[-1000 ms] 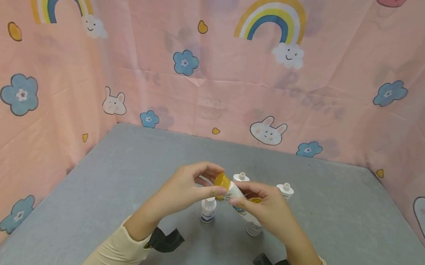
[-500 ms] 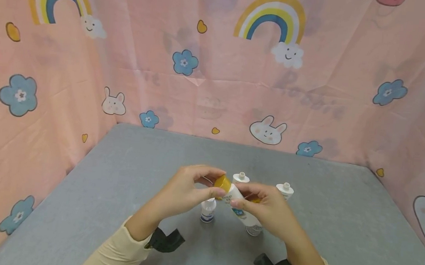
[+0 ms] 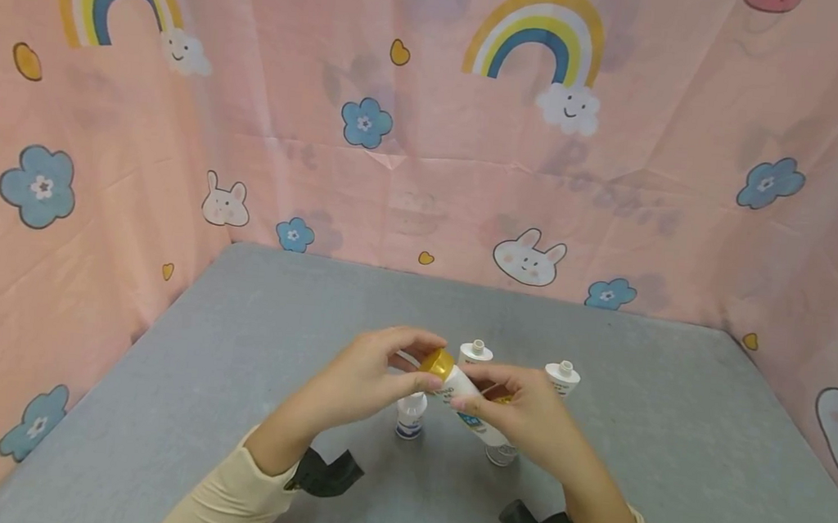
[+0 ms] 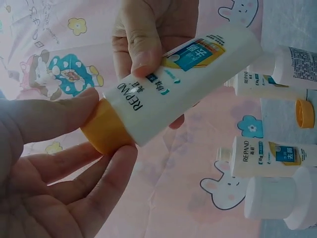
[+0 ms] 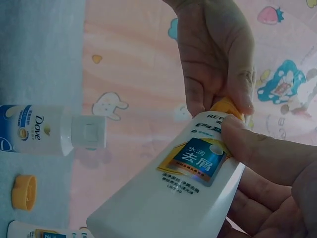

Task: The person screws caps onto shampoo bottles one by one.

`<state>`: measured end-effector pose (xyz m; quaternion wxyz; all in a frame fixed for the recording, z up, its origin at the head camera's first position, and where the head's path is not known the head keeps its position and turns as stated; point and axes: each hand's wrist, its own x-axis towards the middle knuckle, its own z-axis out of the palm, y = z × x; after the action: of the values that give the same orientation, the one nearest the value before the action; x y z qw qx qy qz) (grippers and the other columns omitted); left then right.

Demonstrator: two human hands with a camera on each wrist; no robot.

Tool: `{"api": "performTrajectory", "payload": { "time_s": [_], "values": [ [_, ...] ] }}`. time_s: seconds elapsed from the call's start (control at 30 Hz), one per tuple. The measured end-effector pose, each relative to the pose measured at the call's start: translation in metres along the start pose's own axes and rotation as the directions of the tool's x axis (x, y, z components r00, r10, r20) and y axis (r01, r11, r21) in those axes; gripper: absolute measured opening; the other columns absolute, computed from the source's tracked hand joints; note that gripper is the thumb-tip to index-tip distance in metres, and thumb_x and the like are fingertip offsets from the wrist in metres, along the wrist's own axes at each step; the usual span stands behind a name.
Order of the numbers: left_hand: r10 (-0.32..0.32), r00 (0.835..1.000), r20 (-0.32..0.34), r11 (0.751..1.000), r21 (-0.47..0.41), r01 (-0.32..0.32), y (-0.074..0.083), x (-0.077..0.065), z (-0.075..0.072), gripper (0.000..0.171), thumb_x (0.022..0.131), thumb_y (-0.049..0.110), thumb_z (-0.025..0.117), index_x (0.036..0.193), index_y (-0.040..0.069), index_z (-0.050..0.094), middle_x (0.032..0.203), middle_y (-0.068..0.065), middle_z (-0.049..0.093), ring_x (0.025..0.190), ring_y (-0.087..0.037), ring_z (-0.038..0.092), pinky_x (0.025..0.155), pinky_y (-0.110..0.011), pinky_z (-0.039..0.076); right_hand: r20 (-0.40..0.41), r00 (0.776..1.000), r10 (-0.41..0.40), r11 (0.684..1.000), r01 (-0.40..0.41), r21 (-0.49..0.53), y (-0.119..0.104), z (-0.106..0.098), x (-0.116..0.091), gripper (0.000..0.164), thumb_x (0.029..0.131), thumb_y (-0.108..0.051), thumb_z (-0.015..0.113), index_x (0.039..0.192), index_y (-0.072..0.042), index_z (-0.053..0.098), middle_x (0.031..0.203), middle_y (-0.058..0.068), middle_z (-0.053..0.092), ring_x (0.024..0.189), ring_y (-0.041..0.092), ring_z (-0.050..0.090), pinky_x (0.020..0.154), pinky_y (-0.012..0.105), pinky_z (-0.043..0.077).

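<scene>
A white shampoo bottle labelled REPAND point(image 3: 481, 427) is held tilted above the table, its orange cap point(image 3: 438, 365) toward the upper left in the head view. My left hand point(image 3: 369, 368) pinches that cap between thumb and fingers. My right hand point(image 3: 533, 406) grips the bottle's body, thumb across the front near the label point(image 5: 198, 161). In the left wrist view, the cap point(image 4: 108, 128) meets the bottle's shoulder. The bottle neck is hidden.
Two uncapped white bottles point(image 3: 476, 350) point(image 3: 563, 375) stand behind my hands. A Dove bottle point(image 5: 37, 130) with a white flip cap stands nearby, and another bottle point(image 3: 501, 455) stands partly hidden behind the held one. A loose orange cap point(image 4: 305, 114) lies on the grey table point(image 3: 297, 309).
Both hands stay nearly in place. The orange cap has shifted slightly downward and its tilt differs a little, with my left fingers still on it.
</scene>
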<state>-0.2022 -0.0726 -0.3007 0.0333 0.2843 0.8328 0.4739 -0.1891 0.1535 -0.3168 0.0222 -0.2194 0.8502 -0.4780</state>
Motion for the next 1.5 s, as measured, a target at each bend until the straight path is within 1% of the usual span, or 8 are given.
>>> {"api": "performTrajectory", "payload": {
  "time_s": [0.13,0.4,0.63,0.73,0.87,1.13,1.37,1.5],
  "values": [
    [0.014,1.000,-0.018,1.000,-0.008,-0.014,0.000,-0.001,0.002,0.039,0.090,0.017,0.074,0.126,0.006,0.066,0.118,-0.003,0.070,0.104,-0.016,0.065,0.091,-0.024,0.055,0.006,1.000,0.016,1.000,-0.016,-0.014,-0.002,0.000,0.000,0.033,0.086,-0.023,0.077,0.115,-0.006,0.074,0.103,0.007,0.076,0.079,0.009,0.066,0.069,0.024,0.058],
    [0.086,0.995,-0.049,0.996,0.005,-0.086,0.002,-0.003,0.003,0.038,0.088,0.015,0.075,0.124,0.005,0.068,0.117,-0.004,0.070,0.099,-0.016,0.068,0.089,-0.023,0.056,0.037,0.998,-0.042,0.999,0.041,0.026,-0.001,-0.002,0.000,0.030,0.088,-0.019,0.075,0.114,-0.004,0.073,0.099,0.008,0.075,0.077,0.007,0.065,0.068,0.025,0.058],
    [0.139,0.990,-0.023,0.990,0.013,-0.139,0.001,-0.004,0.001,0.037,0.089,0.013,0.074,0.125,0.004,0.067,0.121,-0.006,0.069,0.102,-0.017,0.068,0.091,-0.022,0.056,0.083,0.995,-0.057,0.997,0.052,0.065,0.001,-0.006,0.000,0.026,0.090,-0.017,0.073,0.112,-0.002,0.073,0.092,0.007,0.074,0.078,0.007,0.065,0.071,0.026,0.057],
    [0.129,0.992,0.013,0.992,0.013,-0.129,0.002,-0.004,-0.002,0.037,0.090,0.013,0.073,0.126,0.006,0.066,0.123,-0.005,0.068,0.104,-0.017,0.067,0.093,-0.023,0.055,0.092,0.995,-0.046,0.997,0.040,0.064,0.000,-0.006,-0.001,0.028,0.090,-0.018,0.073,0.113,-0.002,0.073,0.092,0.008,0.075,0.078,0.008,0.065,0.071,0.026,0.057],
    [0.080,0.996,0.049,0.997,0.009,-0.080,0.002,-0.004,-0.005,0.041,0.091,0.015,0.072,0.130,0.007,0.062,0.122,-0.003,0.067,0.107,-0.016,0.065,0.095,-0.025,0.055,0.081,0.997,-0.015,0.999,0.012,0.032,-0.002,-0.005,-0.001,0.031,0.088,-0.021,0.076,0.113,-0.003,0.074,0.094,0.007,0.075,0.077,0.008,0.065,0.070,0.026,0.057],
    [0.025,1.000,0.008,0.999,0.032,-0.025,0.000,0.000,0.000,0.032,0.092,0.015,0.071,0.123,0.009,0.068,0.114,0.001,0.071,0.104,-0.013,0.065,0.091,-0.024,0.055,0.049,0.999,0.007,1.000,-0.006,-0.007,-0.003,-0.002,0.000,0.032,0.088,-0.022,0.076,0.113,-0.003,0.074,0.097,0.007,0.076,0.077,0.007,0.065,0.067,0.024,0.057],
    [0.082,0.996,-0.035,0.996,0.044,-0.080,0.001,0.001,0.005,0.029,0.093,0.009,0.069,0.122,0.005,0.068,0.114,-0.004,0.071,0.101,-0.017,0.067,0.090,-0.025,0.056,0.045,0.999,0.011,1.000,-0.012,0.018,-0.001,-0.001,-0.001,0.034,0.088,-0.021,0.075,0.117,-0.003,0.072,0.100,0.008,0.076,0.077,0.007,0.065,0.067,0.025,0.057],
    [0.114,0.992,-0.047,0.992,0.057,-0.111,0.001,-0.001,0.006,0.029,0.093,0.007,0.068,0.121,0.005,0.068,0.114,-0.005,0.071,0.101,-0.017,0.067,0.090,-0.024,0.056,0.048,0.999,-0.019,0.999,0.017,0.034,-0.001,-0.002,-0.001,0.035,0.089,-0.020,0.073,0.118,-0.001,0.071,0.102,0.010,0.075,0.077,0.006,0.065,0.067,0.025,0.057]
  ]
}}
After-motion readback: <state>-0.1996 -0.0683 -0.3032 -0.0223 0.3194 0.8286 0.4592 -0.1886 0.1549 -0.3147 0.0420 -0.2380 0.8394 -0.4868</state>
